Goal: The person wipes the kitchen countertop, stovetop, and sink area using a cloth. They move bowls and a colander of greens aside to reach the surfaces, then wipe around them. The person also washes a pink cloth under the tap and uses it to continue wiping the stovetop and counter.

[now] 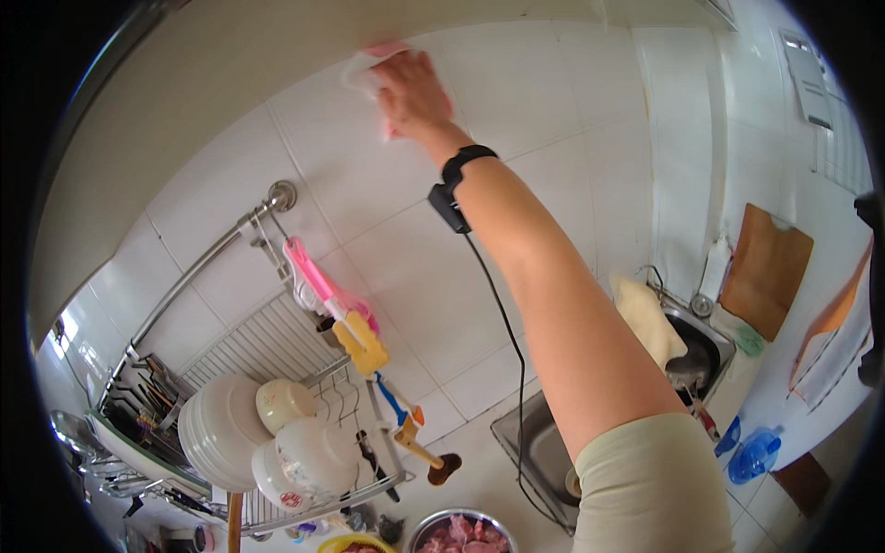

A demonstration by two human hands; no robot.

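Note:
My right hand [415,93] is raised high against the white tiled wall [511,83], pressing a pink cloth [389,50] flat on the tiles just below a pale overhanging surface. Pink edges show on several sides of the hand, which covers the cloth's middle. Around the wrist is a black band with a small black device [449,207], from which a black cable [508,318] hangs down towards the sink. My left hand is out of view.
A metal dish rack [228,339] with stacked white bowls [225,432] and hanging brushes is at left. Below are a steel bowl of raw meat [467,536] and a sink [543,442]. Right stand another sink [719,345], a draped yellow cloth [646,321] and a brown board [767,269].

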